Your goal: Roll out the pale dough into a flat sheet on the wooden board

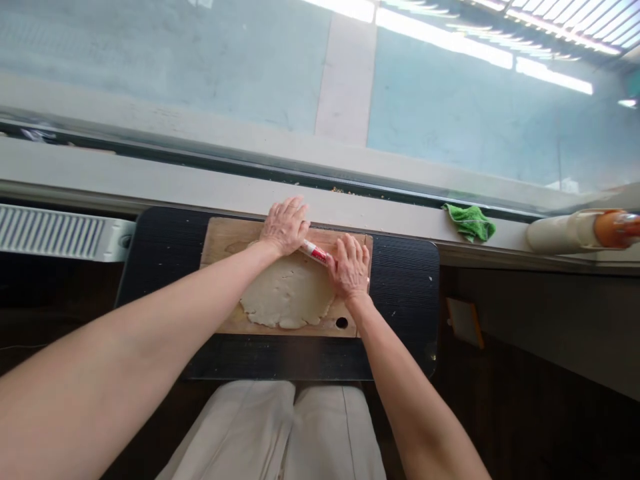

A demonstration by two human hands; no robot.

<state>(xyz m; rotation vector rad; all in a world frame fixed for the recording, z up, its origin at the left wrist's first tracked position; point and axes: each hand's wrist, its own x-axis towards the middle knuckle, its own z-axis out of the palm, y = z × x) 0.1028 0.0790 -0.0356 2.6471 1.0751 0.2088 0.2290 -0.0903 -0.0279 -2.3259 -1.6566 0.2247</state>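
A sheet of pale dough with ragged edges lies flat on a wooden cutting board. Across its far part runs a slim white tube with a red label, slanting down to the right. My left hand rests over the tube's left end, palm down, with fingers stretched forward and slightly apart. Over the right end lies my right hand, fingers spread forward and thumb side against the tube. Both hands cover the ends of the tube. The board has a round dark hole at its near right corner.
Beneath the board is a black table, close against a white windowsill. A crumpled green cloth and a whitish bottle with an orange top are on the sill. Left stands a white radiator. Crumbs dot the window edge.
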